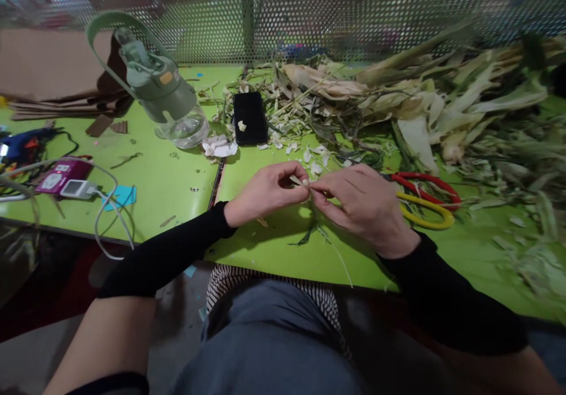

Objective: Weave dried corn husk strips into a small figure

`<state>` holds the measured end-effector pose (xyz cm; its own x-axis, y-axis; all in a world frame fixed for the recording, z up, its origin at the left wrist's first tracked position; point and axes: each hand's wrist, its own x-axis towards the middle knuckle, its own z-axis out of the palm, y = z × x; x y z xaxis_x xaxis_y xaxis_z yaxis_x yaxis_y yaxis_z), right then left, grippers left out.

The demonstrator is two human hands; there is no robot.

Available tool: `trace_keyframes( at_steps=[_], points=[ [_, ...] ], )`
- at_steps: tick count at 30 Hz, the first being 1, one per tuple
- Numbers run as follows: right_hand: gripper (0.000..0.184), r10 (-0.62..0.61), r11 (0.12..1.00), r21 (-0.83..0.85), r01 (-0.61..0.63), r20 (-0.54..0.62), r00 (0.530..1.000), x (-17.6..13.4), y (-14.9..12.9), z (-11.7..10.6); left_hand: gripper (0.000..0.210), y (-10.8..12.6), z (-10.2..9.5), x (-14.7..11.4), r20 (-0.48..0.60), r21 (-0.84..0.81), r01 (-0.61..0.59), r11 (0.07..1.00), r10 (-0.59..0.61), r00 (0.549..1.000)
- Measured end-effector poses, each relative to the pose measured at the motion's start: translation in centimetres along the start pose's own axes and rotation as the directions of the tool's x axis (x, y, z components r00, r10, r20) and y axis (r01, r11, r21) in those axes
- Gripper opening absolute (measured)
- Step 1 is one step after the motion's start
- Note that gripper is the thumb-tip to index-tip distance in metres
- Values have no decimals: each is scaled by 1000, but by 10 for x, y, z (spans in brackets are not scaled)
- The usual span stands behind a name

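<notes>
Close together over the green table, my left hand and my right hand are both closed in a pinch. Between their fingertips is a small pale piece that looks like corn husk; the fingers partly hide it. Below the hands, a dark green leaf strip and a thin pale strand show; I cannot tell whether they join the held piece. Scissors with red and yellow handles lie just right of my right hand. White petal-like scraps are scattered beyond my fingers.
Corn husks are heaped at the back right. A black phone and a green-lidded bottle stand near the perforated screen. Left are folded brown paper, a purple device and a white cable.
</notes>
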<state>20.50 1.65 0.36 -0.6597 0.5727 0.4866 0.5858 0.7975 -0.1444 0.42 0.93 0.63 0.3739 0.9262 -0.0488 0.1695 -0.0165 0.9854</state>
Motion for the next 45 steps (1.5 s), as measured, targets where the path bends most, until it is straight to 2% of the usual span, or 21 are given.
trace_keyframes(
  at_steps=[5,10,15,19,21,23,25,26,28,31,35,39,41,43,45],
  points=[
    [20,28,999,-35,-25,65,997,2,-4,1,9,-6,1,2,-2,16,-10,1000,10,1000],
    [24,-34,998,-52,35,25,999,2,-5,1,8,-7,1,2,9,8,-18,1000,18,1000],
    [16,131,988,83,-132,23,991,1,-7,1,9,-8,0,2,18,-72,-46,996,48,999],
    [13,285,930,240,-280,12,958,3,-12,1,14,-10,3,1,10,-41,-31,999,32,999],
    [11,459,797,426,-428,35,888,4,-14,0,22,-11,3,1,-78,-42,-79,996,76,994],
    [13,612,540,647,-539,138,779,6,-14,0,27,-14,1,3,-189,-82,-120,989,102,977],
    [20,663,266,799,-539,254,704,8,-13,1,23,-19,0,7,-230,-161,-96,982,58,971],
    [23,662,157,845,-511,294,690,9,-12,1,21,-22,0,9,-180,-196,-57,979,21,984],
    [26,633,-1,889,-457,355,688,9,-12,3,24,-28,1,11,-95,-215,-18,976,-3,995],
    [25,591,-113,886,-451,425,686,9,-12,6,34,-34,7,11,-84,-174,-132,976,119,989],
    [27,577,-157,876,-457,456,678,9,-14,9,33,-39,11,10,-140,-81,-321,944,308,941],
    [27,550,-193,867,-460,484,681,9,-14,6,27,-39,7,11,-88,-3,-347,938,345,934],
    [26,524,-192,856,-480,503,687,9,-14,4,25,-35,5,10,-45,-33,-335,942,333,942],
    [26,512,-136,864,-484,480,713,8,-14,2,27,-31,5,8,-31,-128,-317,940,315,948],
    [26,523,-1,888,-461,393,756,6,-14,0,32,-28,5,7,-38,-251,-283,926,283,958]
  ],
)
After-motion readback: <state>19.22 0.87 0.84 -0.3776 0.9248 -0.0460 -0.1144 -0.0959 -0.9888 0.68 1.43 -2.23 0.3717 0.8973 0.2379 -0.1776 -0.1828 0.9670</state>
